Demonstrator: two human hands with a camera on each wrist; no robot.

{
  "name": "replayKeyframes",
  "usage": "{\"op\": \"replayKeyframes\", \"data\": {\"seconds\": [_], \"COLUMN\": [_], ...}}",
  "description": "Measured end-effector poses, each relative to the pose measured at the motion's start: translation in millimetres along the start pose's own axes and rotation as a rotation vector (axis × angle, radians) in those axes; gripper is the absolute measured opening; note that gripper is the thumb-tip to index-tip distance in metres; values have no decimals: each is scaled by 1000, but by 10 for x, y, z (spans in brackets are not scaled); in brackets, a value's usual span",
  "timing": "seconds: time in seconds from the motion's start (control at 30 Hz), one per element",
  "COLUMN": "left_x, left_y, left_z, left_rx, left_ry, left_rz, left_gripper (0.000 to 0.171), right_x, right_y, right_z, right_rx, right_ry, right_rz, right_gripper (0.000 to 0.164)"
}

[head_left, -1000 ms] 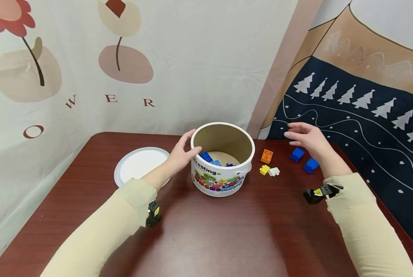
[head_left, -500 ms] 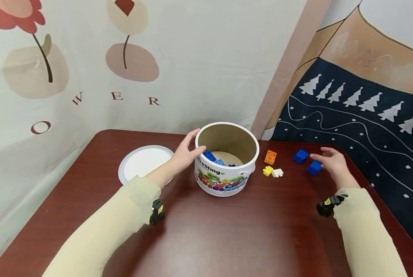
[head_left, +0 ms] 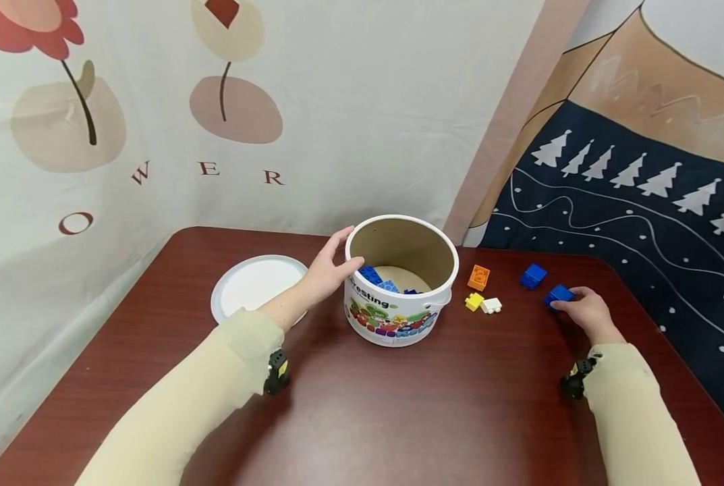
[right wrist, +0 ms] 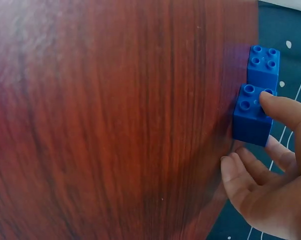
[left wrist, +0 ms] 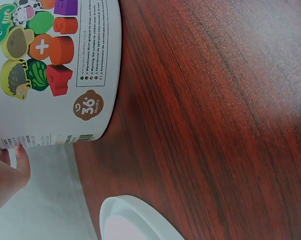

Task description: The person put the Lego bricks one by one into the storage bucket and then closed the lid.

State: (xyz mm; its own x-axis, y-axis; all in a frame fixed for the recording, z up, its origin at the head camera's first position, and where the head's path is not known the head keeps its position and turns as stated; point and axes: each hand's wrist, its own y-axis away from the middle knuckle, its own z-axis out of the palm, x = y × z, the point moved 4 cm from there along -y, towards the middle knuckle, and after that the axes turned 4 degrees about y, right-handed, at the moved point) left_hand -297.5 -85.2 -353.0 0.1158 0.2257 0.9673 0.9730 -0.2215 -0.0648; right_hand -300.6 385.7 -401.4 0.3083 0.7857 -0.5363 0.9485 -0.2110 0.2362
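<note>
A white bucket with a colourful printed side stands upright, uncovered, with several blue bricks inside. At its left side, my left hand touches the bucket with fingers and thumb spread, the thumb at the rim. To the right, my right hand pinches a blue toy brick between thumb and fingers, low at the table. Just behind that one lies another blue brick. Between the bucket and these are an orange brick, a yellow brick and a white brick.
A round white lid lies flat on the brown table, left of the bucket and partly behind my left forearm. A pale printed curtain hangs behind the table, and a dark blue tree-patterned cloth borders its right edge.
My right hand has come down onto the nearer blue brick and now has thumb and fingers on it. The left hand has stayed at the bucket. The head view has shifted slightly.
</note>
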Motion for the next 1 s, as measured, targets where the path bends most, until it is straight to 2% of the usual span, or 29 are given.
{"op": "replayKeyframes", "data": {"seconds": [0.07,0.2,0.43,0.57,0.77,1.0], "left_x": [-58,-69,-55,-60,-75,-69], "left_y": [-35,-35,-14,-19,-36,-41], "left_z": [2,7,10,7,-5,-19], "left_rx": [3,12,18,19,18,-6], "left_ry": [-2,-14,-12,-14,-17,-36], "left_rz": [9,31,34,26,29,51], "left_gripper": [68,67,66,66,66,66], "right_x": [7,8,-47,-119,-278,-535], "right_y": [18,37,70,99,125,167], "right_z": [-6,-20,-49,-73,-117,-178], "right_rx": [11,23,-16,-27,-5,-30], "right_ry": [4,-22,-263,-352,-374,-379], "right_rz": [0,3,-7,-44,-118,-161], "right_gripper": [69,68,73,71,69,70]}}
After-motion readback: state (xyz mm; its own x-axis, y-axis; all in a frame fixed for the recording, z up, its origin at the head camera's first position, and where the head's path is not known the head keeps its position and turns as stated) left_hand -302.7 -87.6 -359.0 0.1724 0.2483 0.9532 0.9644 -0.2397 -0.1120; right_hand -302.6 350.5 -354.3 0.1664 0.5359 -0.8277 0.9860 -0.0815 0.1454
